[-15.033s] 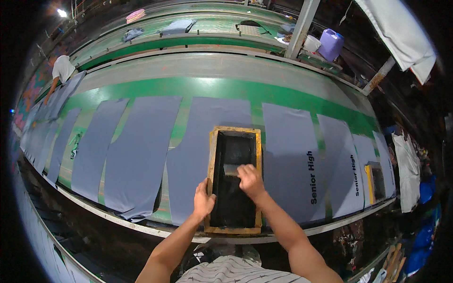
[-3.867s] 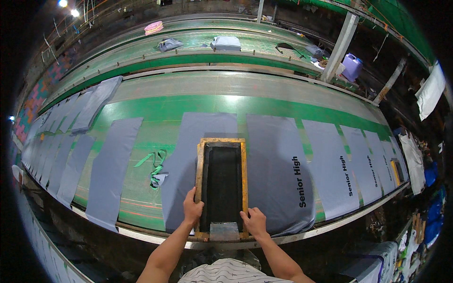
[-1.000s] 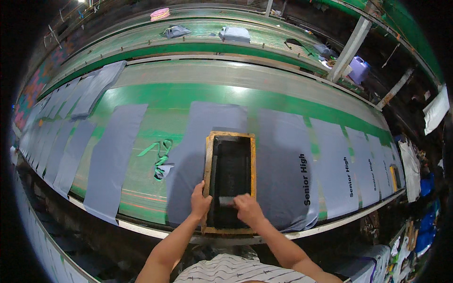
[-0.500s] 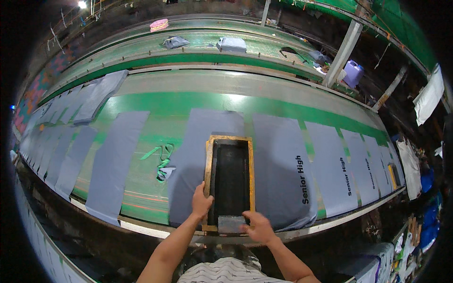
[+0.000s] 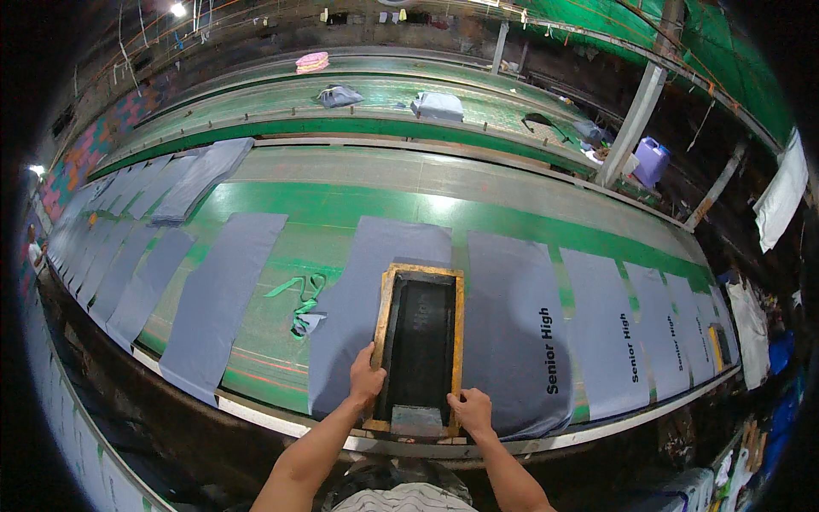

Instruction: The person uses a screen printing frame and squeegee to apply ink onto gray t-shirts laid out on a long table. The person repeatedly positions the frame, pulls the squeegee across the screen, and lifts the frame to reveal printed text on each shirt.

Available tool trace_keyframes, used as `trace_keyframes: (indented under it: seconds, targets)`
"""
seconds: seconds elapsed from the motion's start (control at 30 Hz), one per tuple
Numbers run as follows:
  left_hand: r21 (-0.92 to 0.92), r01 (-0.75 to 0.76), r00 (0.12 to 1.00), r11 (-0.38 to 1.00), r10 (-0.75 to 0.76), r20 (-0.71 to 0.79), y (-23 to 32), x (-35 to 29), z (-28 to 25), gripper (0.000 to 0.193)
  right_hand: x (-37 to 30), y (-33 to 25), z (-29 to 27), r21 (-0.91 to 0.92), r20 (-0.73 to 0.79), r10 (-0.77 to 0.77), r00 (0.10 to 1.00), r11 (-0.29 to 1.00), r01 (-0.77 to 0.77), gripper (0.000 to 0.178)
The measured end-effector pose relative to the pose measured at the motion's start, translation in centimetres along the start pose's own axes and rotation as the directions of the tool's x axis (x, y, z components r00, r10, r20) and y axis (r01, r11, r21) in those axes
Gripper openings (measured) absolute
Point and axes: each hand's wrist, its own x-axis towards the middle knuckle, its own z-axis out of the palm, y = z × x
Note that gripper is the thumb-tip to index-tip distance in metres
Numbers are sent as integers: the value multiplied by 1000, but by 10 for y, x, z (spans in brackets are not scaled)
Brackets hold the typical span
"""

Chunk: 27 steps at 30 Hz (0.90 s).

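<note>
A screen-printing frame (image 5: 459,341) with yellowish wooden sides and dark mesh lies over a grey-blue fabric piece (image 5: 345,307) in front of me. Wrapped round its left side is my left hand (image 5: 368,376), closed on the wood. My right hand (image 5: 472,412) pinches the right side near the lower corner. A grey squeegee (image 5: 416,420) rests inside the frame at the near end, touched by neither hand. Just to the right, another fabric piece (image 5: 512,333) bears dark lettering along its right edge. Whether the frame sits flat on the cloth I cannot tell.
More fabric pieces (image 5: 226,299) line the long green printing table (image 5: 256,341) on both sides. A green ribbon tangle (image 5: 305,307) lies left of the frame. Behind runs a second table with cloth bundles (image 5: 438,107), near a metal post (image 5: 633,124) and a purple jug (image 5: 651,162).
My right hand has moved from the squeegee to the frame's right side and closed on it. The frame now stands slightly tilted. The whole view has shifted a little.
</note>
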Motion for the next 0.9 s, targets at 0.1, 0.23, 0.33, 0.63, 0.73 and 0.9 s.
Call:
trace_keyframes:
  seconds: [0.1,0.23,0.33,0.63,0.73,0.9]
  targets:
    - [-67,-104,994,992,101,-41,3,-2,0,72,-3,0,-9,3,-48,-70,996,998,70,39]
    - [-69,-177,981,982,170,-94,33,0,-23,71,-9,-18,-18,4,-162,-183,970,982,186,35]
    - [-116,-170,981,978,158,-111,34,10,-35,71,-3,-36,-23,9,-190,-211,959,976,217,31]
    - [-292,-112,992,950,89,-92,-12,38,-127,73,4,-129,33,38,-238,-225,945,970,241,27]
    - [-322,-114,993,940,97,-69,-39,57,-178,74,0,-180,67,65,-216,-196,957,975,214,28]
    - [-230,-111,993,967,102,-53,-84,84,-282,73,-11,-271,143,59,-258,-179,949,978,200,27]
